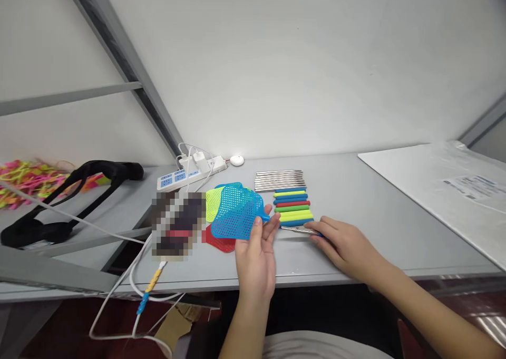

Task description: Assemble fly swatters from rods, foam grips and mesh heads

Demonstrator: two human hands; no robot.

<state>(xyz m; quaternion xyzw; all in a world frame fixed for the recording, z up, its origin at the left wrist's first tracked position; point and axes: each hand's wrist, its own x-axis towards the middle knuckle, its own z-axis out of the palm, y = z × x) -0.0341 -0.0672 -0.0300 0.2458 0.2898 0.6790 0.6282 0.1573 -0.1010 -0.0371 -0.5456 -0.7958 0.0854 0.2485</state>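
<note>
My left hand is closed on a blue mesh fly swatter head, its thumb on top near the narrow socket end that points right. More mesh heads lie beneath and behind it, a yellow-green one and a red one among them. In my right hand is a slim metal rod, pinched by the fingers, with a bit of blue at its right end. The rod's tip points left toward the blue socket, a small space apart. Just beyond it lies a row of coloured handles.
Several metal rods lie side by side behind the handles. A power strip with chargers, a white round case, cables, a pixelated item and a black frame-like object are left. A plastic-wrapped white sheet lies right.
</note>
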